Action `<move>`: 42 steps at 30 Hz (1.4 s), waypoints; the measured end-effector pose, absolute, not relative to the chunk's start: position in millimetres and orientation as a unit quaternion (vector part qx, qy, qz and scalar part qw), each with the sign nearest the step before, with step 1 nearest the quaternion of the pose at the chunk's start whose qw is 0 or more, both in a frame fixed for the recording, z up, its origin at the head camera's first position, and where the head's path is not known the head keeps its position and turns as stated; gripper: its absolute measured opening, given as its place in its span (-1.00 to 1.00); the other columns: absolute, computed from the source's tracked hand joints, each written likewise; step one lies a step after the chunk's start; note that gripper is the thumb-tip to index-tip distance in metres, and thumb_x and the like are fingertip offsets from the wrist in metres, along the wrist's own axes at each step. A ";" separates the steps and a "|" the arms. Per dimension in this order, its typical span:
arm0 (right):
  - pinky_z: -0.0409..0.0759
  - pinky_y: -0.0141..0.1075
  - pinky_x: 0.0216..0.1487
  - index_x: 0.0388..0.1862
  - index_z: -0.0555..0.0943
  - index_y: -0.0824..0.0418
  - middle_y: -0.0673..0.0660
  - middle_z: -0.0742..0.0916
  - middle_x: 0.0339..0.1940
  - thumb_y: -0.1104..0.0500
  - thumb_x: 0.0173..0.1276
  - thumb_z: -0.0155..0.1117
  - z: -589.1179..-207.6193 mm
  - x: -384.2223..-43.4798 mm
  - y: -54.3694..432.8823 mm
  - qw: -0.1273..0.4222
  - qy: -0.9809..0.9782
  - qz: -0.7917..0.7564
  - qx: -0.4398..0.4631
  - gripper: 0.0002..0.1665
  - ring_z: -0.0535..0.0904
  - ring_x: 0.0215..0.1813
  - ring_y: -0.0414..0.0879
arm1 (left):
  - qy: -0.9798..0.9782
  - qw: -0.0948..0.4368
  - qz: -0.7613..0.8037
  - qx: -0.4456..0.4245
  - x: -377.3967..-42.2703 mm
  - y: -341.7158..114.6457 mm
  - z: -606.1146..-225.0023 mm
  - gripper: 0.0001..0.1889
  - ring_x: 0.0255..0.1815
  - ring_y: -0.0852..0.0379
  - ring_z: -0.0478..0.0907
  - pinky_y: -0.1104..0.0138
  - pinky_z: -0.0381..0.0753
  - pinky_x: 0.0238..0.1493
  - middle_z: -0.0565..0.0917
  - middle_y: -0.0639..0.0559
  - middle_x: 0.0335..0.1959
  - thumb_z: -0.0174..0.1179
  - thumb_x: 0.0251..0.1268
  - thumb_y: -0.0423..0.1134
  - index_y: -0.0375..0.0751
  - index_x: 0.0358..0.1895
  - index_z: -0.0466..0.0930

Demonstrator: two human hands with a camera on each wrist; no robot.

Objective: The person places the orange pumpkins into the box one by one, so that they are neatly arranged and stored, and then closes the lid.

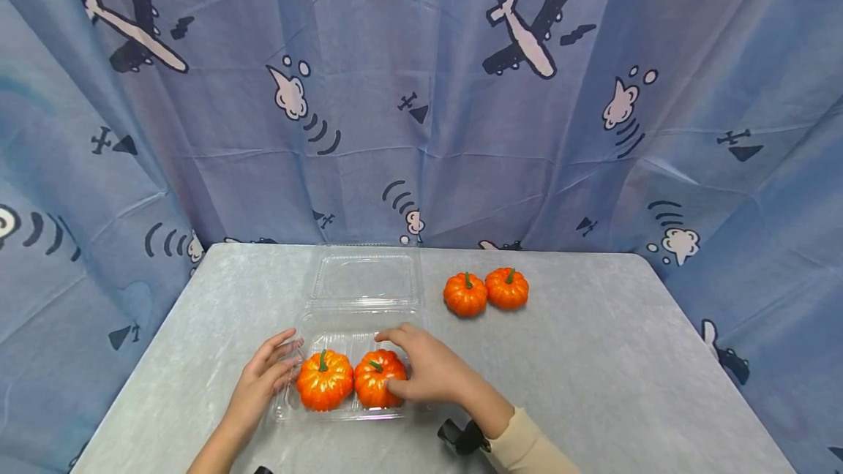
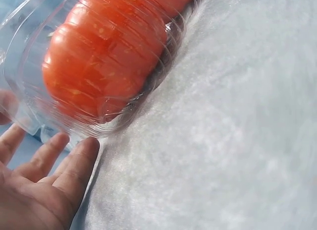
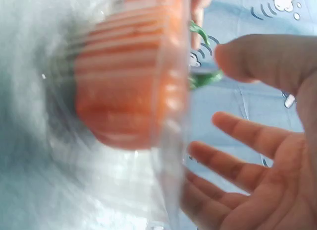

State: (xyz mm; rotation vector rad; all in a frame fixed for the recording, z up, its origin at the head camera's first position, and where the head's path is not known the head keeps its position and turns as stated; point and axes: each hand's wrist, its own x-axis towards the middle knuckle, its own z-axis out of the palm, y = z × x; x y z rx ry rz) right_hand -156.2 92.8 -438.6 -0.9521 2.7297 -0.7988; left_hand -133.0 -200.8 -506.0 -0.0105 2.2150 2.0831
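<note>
Two orange toy pumpkins with green stems, a left pumpkin [image 1: 325, 380] and a right pumpkin [image 1: 378, 380], sit side by side in the front half of a clear plastic clamshell box [image 1: 365, 414]. Its lid [image 1: 366, 278] lies folded back toward the far table edge. My left hand [image 1: 263, 379] is at the box's left side, its fingertips [image 2: 89, 145] right at the clear wall. Over the box's right end hovers my right hand [image 1: 435, 368], thumb and fingers spread above the right pumpkin. The right wrist view shows nothing gripped between thumb [image 3: 267, 59] and fingers.
Two more orange pumpkins, one [image 1: 465, 295] beside another [image 1: 507, 289], stand on the grey table [image 1: 593, 357] right of the lid. A blue curtain [image 1: 369, 93] with printed aeroplanes hangs behind the table. A black wrist device [image 1: 464, 436] is on the right wrist.
</note>
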 end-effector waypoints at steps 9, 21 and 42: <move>0.53 -0.09 0.21 0.18 0.53 0.00 -0.02 0.62 0.15 0.09 0.11 0.35 -418.8 -163.2 116.2 0.017 0.894 -0.323 -0.309 -0.41 0.54 0.20 -0.07 | 0.726 0.047 0.686 0.002 -133.4 -201.3 -505.8 -0.50 0.04 0.37 0.55 0.48 0.61 -0.02 0.33 -0.39 0.35 -0.06 0.47 -0.34 -0.27 0.43 0.18; 0.54 -0.03 0.17 0.16 0.56 -0.05 -0.03 0.62 0.15 0.11 0.10 0.40 -397.2 -182.0 154.1 -0.053 0.893 -0.372 -0.247 -0.43 0.53 0.16 -0.04 | 0.725 0.048 0.687 0.003 -134.0 -202.3 -507.1 -0.50 0.04 0.38 0.56 0.48 0.61 -0.04 0.33 -0.40 0.35 -0.06 0.45 -0.37 -0.26 0.42 0.19; 0.52 0.13 0.09 0.18 0.56 0.12 0.20 0.55 0.28 0.13 0.18 0.36 -398.3 -219.5 220.9 -0.109 0.908 -0.373 -0.160 -0.47 0.52 0.14 0.17 | 0.729 0.050 0.683 0.002 -132.7 -201.0 -505.2 -0.50 0.04 0.37 0.56 0.48 0.61 -0.03 0.34 -0.39 0.35 -0.07 0.46 -0.36 -0.25 0.43 0.18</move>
